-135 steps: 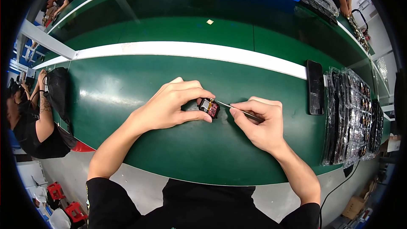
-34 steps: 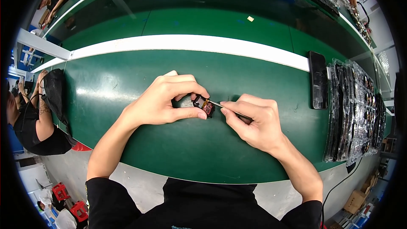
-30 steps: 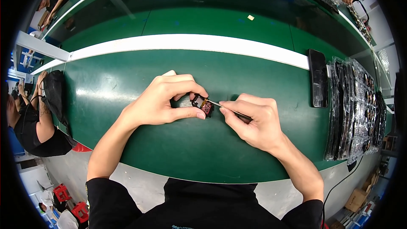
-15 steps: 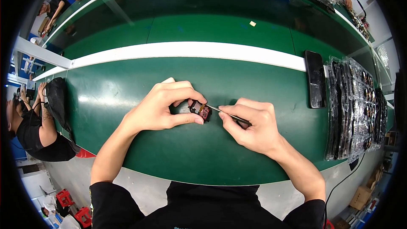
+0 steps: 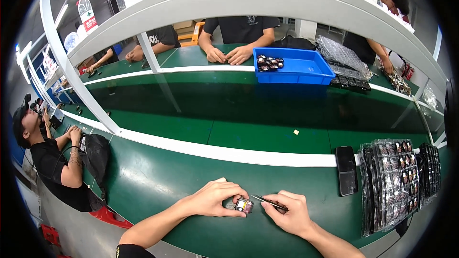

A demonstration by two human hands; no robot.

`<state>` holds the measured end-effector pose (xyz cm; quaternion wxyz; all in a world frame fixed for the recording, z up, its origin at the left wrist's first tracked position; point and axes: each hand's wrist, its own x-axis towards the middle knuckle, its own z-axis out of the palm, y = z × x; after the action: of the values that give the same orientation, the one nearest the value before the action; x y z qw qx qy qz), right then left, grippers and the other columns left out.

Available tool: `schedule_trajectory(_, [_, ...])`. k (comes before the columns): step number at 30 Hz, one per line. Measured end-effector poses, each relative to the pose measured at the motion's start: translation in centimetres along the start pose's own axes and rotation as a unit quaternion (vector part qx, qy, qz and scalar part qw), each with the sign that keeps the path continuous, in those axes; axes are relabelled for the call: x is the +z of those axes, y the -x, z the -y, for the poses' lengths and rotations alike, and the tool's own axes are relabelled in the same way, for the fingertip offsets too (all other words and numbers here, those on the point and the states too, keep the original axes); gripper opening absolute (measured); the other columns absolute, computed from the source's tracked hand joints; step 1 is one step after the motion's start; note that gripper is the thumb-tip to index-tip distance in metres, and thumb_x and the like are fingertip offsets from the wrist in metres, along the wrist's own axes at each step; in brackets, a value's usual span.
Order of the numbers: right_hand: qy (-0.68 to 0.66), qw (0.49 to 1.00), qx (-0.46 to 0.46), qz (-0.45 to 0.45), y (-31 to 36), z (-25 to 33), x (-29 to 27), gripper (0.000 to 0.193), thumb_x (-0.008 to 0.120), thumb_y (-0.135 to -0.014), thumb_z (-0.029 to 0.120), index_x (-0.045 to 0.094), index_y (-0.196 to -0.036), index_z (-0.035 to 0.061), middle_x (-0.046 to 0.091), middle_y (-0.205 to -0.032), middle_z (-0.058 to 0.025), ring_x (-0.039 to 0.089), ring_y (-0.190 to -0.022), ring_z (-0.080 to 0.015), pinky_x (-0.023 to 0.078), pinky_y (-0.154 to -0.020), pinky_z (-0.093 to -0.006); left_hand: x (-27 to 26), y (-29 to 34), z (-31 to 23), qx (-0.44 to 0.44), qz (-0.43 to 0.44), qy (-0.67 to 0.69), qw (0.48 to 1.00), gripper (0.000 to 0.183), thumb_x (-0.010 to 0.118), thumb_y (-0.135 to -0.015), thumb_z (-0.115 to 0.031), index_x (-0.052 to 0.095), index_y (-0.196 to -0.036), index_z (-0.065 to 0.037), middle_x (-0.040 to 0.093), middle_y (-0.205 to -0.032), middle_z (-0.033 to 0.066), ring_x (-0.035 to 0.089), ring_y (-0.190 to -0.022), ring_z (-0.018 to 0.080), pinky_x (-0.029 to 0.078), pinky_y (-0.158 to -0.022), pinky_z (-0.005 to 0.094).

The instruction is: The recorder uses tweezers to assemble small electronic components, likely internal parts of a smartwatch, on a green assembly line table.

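Note:
Between the thumb and fingers of my left hand point(image 5: 216, 200) is a small black-framed electronic module point(image 5: 244, 205), held just above the green bench or resting on it; I cannot tell which. Its upward face shows a pale square, a yellow strip and reddish circuitry. My right hand point(image 5: 292, 213) is closed round dark tweezers point(image 5: 273, 203) with a thin silver tip. That tip points left toward the module, a small gap away from it.
A black phone point(image 5: 346, 171) lies right of my hands, beside stacked clear plastic trays point(image 5: 388, 186) of small parts. Past the white rail, a blue bin point(image 5: 294, 67) holds similar modules. Co-workers sit opposite and at the left, near a black bag point(image 5: 97, 157).
The view has tilted up, bringing the far bench and co-workers into sight. The tweezers' tip, formerly at the module's edge, is now apart from it. Both hands keep their grip.

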<state>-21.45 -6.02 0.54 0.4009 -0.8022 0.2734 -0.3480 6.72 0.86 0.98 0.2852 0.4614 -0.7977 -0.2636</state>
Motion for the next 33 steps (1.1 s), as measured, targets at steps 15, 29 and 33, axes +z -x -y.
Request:
schedule_trajectory(15, [0.126,0.989,-0.012,0.078,-0.2,1.2,0.7,0.049,0.094,-0.089,0.037,0.078,-0.123,0.0052,0.074,-0.092,-0.0069,0.075,-0.076,-0.0199,0.061,-0.066,-0.0347,-0.9,0.1,0.3,-0.044,0.036,0.034,0.998,0.061,0.092,-0.092,-0.043,0.071,-0.141,-0.013,0.073,-0.099,-0.0036,0.062,-0.083,0.0146,0.044,-0.088,0.0347])
schedule_trajectory(29, [0.122,0.990,0.006,0.076,0.3,4.0,0.6,0.049,0.088,-0.091,0.033,0.076,-0.132,0.0071,0.078,-0.112,-0.0159,0.078,-0.099,-0.0409,0.063,-0.084,-0.0461,0.2,0.5,0.2,-0.033,0.025,0.009,0.999,0.056,0.089,-0.096,-0.043,0.070,-0.142,-0.018,0.074,-0.101,-0.0065,0.062,-0.081,0.0139,0.046,-0.087,0.0333])
schedule_trajectory(33, [0.109,0.991,-0.004,0.076,0.2,3.2,0.7,0.047,0.088,-0.092,0.033,0.077,-0.129,0.0075,0.078,-0.112,-0.0154,0.078,-0.099,-0.0400,0.063,-0.084,-0.0457,0.3,0.3,-0.1,-0.058,0.018,0.029,0.998,0.061,0.093,-0.094,-0.041,0.070,-0.146,-0.017,0.075,-0.101,-0.0076,0.054,-0.075,0.0114,0.042,-0.083,0.0308])
